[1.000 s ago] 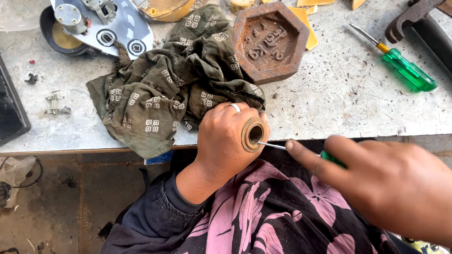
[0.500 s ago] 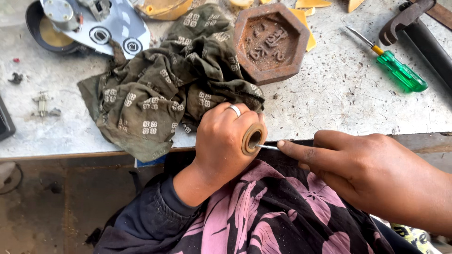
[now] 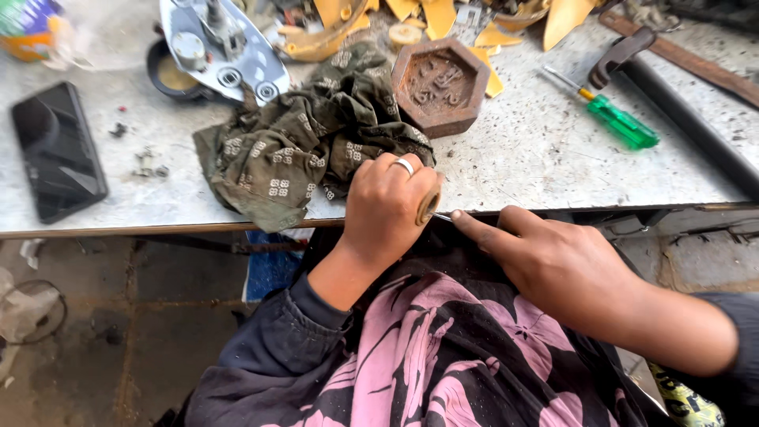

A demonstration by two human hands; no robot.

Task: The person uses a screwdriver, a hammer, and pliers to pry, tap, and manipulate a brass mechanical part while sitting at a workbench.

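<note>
Overhead, the biggest thing in view is the speckled grey workbench (image 3: 538,158), whose front edge runs just above the person's lap. On that lap lies a pink and black flowered cloth (image 3: 443,356). Next in size is the crumpled olive rag (image 3: 308,142) with pale square prints, heaped near the bench's front edge. A long dark metal bar (image 3: 696,126) slants across the right side of the bench. At the far left a black phone (image 3: 57,150) lies flat, face up. Behind the rag sits a silvery metal plate (image 3: 229,55) with round fittings, partly over a dark round tin. To the right of the rag stands a rusty six-sided block (image 3: 439,83), and broken yellow plastic pieces (image 3: 443,16) are scattered along the back edge.

The right hand (image 3: 569,265) reaches in from the right with its forefinger stretched out along a thin metal shaft (image 3: 441,216); the fingers are curled closed on the tool, whose handle is hidden in the palm. The left hand (image 3: 387,205), wearing a ring, is wrapped tightly around a small tan roller (image 3: 428,207) held at the bench edge, just in front of the rag. The shaft's tip meets the roller's open end. A green-handled screwdriver (image 3: 621,120) lies well apart on the bench, between the block and the bar.
</note>
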